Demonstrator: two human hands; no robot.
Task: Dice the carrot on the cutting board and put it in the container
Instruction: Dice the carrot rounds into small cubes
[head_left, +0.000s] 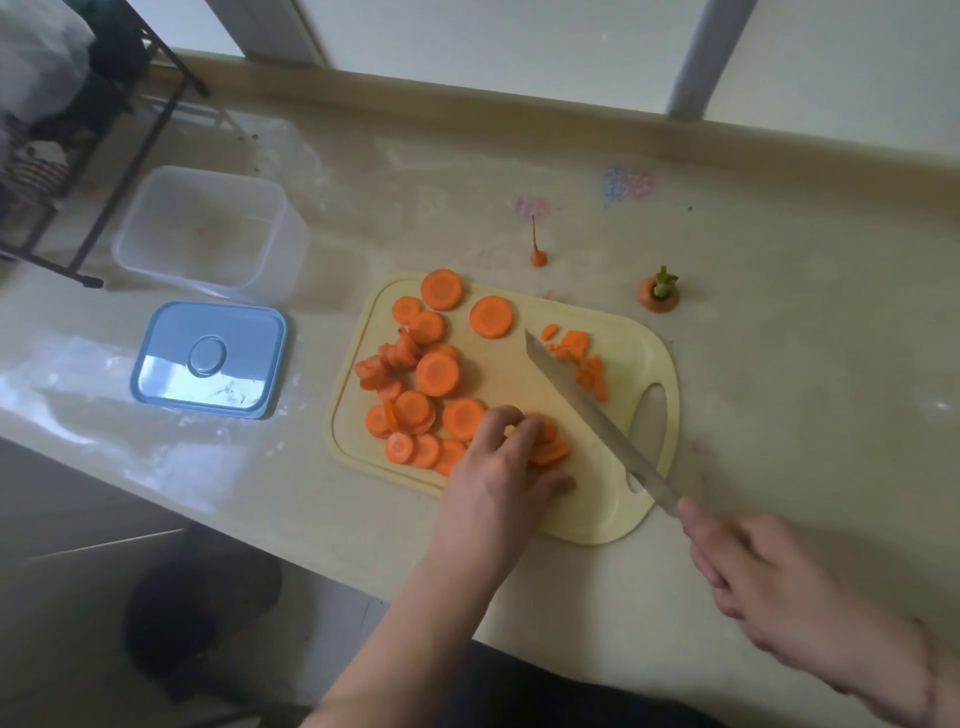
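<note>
- A pale yellow cutting board (613, 499) lies on the beige bench (779, 389), its handle slot toward the right.
- Round carrot slices (438, 373) cover the board's left half, some stacked or overlapping; two lie apart near the far edge.
- A small heap of diced carrot (584, 358) sits on the board's far right part, just beyond the knife tip.
- The left hand (501, 467) reaches onto the near part of the board, fingers curled over a little stack of slices (550, 448) and pressing on it.
- The right hand (779, 587) grips the handle of a knife (587, 405); the handle itself is hidden in the fist.
- The blade's long axis runs diagonally, from the right hand at near right toward the far left, tip pointing at the middle of the board, passing just right of the held stack.
- Off the board on the far side lie the thin carrot tail (537, 250), its thread pointing away, and to its right the carrot top (658, 292) with a green stub upright.
- A clear plastic container (208, 234) stands open well to the left of the board; its blue lid (208, 361) lies flat just nearer than it.
- A dark wire rack (130, 156) stands at the far left corner.
- Faint pink and blue smudges (628, 183) mark the bench near the back wall; no writing can be read anywhere.
</note>
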